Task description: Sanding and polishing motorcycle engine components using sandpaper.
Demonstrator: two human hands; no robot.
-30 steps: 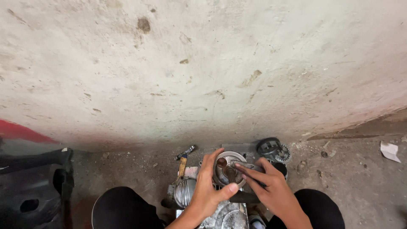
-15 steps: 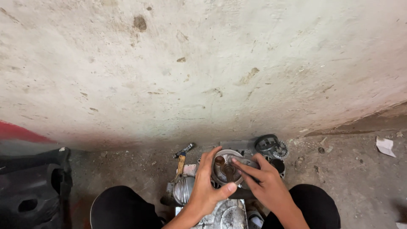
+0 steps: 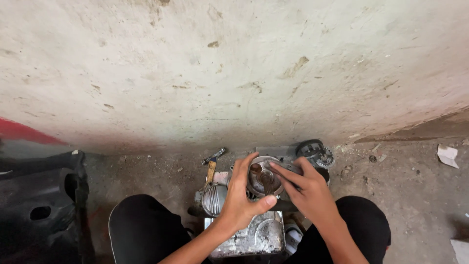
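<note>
Gripping one round metal part [image 3: 264, 177] are two hands: left hand [image 3: 241, 200], right hand [image 3: 307, 188].

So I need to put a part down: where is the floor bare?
Bare floor lies right of the gear, toward the paper scrap, and left of the hammer, before the black panel. Crowded around both hands, left hand and right hand.
</note>
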